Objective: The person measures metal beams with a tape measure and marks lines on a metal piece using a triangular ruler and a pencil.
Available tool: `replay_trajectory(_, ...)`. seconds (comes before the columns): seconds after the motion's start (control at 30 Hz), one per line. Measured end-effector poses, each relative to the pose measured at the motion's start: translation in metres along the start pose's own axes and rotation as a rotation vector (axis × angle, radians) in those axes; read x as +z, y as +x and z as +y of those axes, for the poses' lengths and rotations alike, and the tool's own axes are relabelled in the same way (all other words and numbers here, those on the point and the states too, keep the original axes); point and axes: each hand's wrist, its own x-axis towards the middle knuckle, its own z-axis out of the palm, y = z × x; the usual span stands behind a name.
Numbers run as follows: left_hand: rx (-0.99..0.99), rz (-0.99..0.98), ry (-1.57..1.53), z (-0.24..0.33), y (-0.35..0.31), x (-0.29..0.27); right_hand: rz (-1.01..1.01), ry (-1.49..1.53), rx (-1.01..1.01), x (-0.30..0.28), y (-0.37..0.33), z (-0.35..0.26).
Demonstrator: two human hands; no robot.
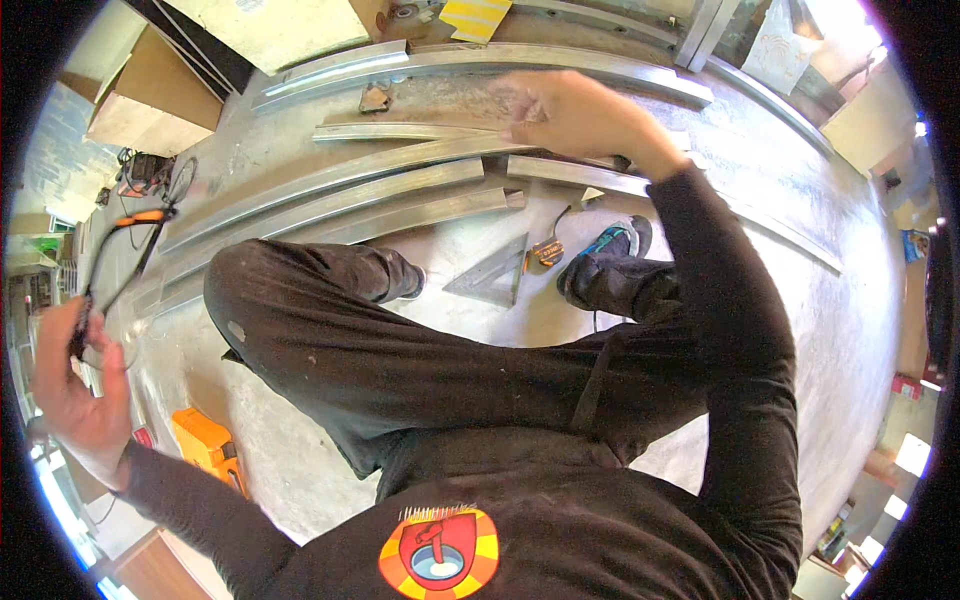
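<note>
Out at the far left, my left hand (85, 390) is closed on safety glasses (98, 258) with dark arms and orange parts, held up above the floor. My right hand (575, 112) hangs over the metal profiles (420, 187), away from my body. Its fingers are smeared by motion, and I cannot make out anything in them. A grey triangular square (492, 275) lies on the floor between my feet. Beside it, near my right shoe (610, 250), sits an orange and black tape measure (546, 252).
More long metal profiles (600, 82) lie farther off. An orange case-like object (207, 448) rests on the floor by my left forearm. Cardboard boxes (160, 100) stand at the far left, with tangled dark cables (145, 170) near them. Something yellow and flat (474, 18) lies at the far edge.
</note>
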Motion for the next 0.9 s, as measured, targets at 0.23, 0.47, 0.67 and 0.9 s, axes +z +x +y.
replay_trajectory(0.23,-0.208,-0.408,0.129,0.016,-0.041,0.084,-0.076,0.593,0.652,0.168,0.0,0.115)
replay_trajectory(0.47,-0.224,-0.473,0.133,0.026,-0.031,0.133,-0.229,-0.033,0.538,0.26,-0.068,0.186)
replay_trajectory(0.67,-0.279,-0.624,-0.152,0.02,-0.009,0.12,-0.336,-0.214,0.255,0.271,-0.06,0.134)
replay_trajectory(0.9,-0.273,-0.293,-0.39,-0.017,-0.015,0.113,0.256,0.736,-0.263,0.226,0.05,-0.061)
